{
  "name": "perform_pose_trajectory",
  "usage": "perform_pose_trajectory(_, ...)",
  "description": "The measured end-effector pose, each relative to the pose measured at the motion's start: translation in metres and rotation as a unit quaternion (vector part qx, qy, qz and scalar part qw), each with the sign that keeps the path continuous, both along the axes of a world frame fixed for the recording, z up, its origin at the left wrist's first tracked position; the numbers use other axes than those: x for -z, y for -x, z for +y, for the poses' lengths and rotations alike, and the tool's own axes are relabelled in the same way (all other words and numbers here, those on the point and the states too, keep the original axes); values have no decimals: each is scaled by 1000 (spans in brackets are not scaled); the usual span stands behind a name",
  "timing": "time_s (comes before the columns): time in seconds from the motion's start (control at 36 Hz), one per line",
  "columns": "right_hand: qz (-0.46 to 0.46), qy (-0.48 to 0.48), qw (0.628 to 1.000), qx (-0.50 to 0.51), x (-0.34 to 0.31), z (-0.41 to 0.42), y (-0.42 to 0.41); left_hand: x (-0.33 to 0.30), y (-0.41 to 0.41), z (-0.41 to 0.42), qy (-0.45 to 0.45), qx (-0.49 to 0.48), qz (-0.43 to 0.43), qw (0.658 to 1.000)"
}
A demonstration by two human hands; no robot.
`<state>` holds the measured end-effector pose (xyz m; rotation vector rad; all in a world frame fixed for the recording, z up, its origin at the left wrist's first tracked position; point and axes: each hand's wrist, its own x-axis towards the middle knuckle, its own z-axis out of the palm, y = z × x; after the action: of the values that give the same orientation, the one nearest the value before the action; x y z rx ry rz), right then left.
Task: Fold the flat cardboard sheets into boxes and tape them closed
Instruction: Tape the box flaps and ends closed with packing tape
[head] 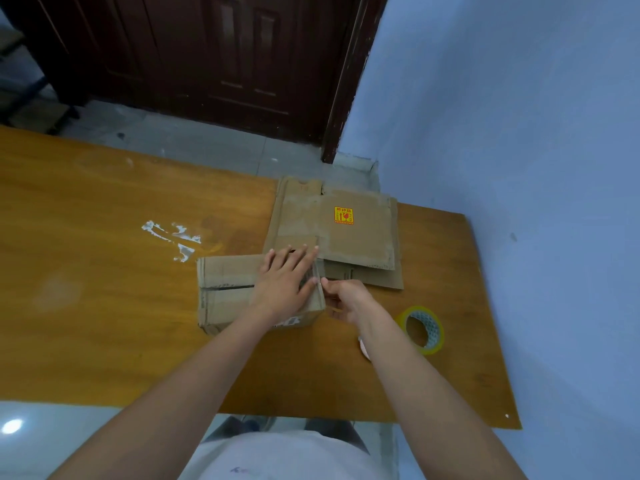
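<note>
A folded brown cardboard box (225, 289) lies on the wooden table (104, 271), its top flaps meeting at a dark seam. My left hand (285, 278) presses flat on the box's right end, fingers straight. My right hand (341, 301) is at the box's right edge, fingers curled, pinching what looks like a strip of clear tape over that edge. Behind the box lie flat cardboard sheets (346, 230), the top one bearing a red and yellow sticker. A roll of clear tape (424, 329) stands to the right of my right hand.
White tape residue (173, 237) marks the tabletop left of the sheets. A blue wall (519, 133) runs along the table's right side. A dark wooden door (225, 57) stands beyond the far edge. A small pale object (364, 348) peeks from under my right forearm.
</note>
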<state>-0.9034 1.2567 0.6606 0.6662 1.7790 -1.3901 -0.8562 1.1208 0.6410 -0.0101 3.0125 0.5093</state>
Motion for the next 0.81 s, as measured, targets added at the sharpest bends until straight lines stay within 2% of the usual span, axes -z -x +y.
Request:
perform_pose_trajectory(0.17, -54, 14, 998, 16, -3, -3, 1, 3, 1, 1, 4, -7, 4, 1000)
perform_pose_trajectory(0.33, -103, 78, 992, 18, 6, 3, -1, 5, 0, 1, -7, -8, 18, 1000)
perform_pose_trajectory(0.42, -51, 52, 997, 7, 13, -3, -1, 5, 1, 1, -16, -15, 22, 1000)
perform_pose_trajectory(0.5, 86, -67, 991, -76, 20, -12, 1, 5, 0, 2, -14, -21, 27, 999)
perform_pose_trajectory(0.56, 153, -106, 976, -111, 24, -17, 1, 4, -1, 2, -16, -24, 27, 999)
perform_pose_trajectory(0.72, 186, -19, 977, -98, 24, -4, 16, 4, 0, 2, -14, -27, 25, 999)
perform_pose_trajectory(0.81, 184, -19, 974, -132, 22, -3, 23, 5, 0, 2, -23, -29, 31, 999)
